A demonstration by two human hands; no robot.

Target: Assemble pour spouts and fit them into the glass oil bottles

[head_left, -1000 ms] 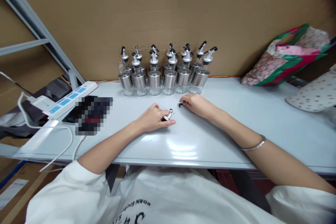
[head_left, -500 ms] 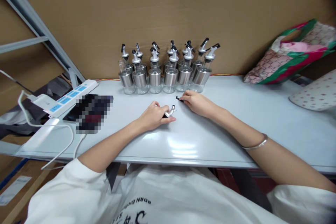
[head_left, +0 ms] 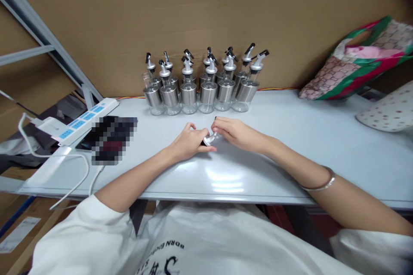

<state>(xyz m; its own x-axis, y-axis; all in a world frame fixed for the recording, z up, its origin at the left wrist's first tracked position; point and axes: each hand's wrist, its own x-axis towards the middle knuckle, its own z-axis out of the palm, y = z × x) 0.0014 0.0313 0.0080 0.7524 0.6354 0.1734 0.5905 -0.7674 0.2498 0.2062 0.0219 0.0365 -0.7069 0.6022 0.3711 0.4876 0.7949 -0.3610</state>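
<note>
My left hand point(head_left: 191, 141) is closed on a silver bottle pourer point(head_left: 210, 139), whose bent spout points up and to the right. Against the spout's tip is my right hand point(head_left: 240, 134), its fingers pinched on a small black cap point(head_left: 215, 117). Most of that cap is hidden behind the fingers; whether it is attached to the spout, I cannot tell. Beyond my hands stand several glass oil bottles point(head_left: 208, 94) with steel sleeves, most topped by silver pourers with black flip caps. The front-left bottle point(head_left: 152, 96) has a bare glass neck.
To the left lie a white power strip point(head_left: 88, 120), a charger with a white cable point(head_left: 87, 167), and a partly pixelated dark device point(head_left: 112, 139). A patterned bag point(head_left: 342, 68) and a white dotted object point(head_left: 385, 111) are at right. Cardboard point(head_left: 200, 8) backs the table.
My right hand has moved left with the black cap, from beside the pourer to its spout tip. The left hand keeps its hold in nearly the same spot. The view has shifted slightly.
</note>
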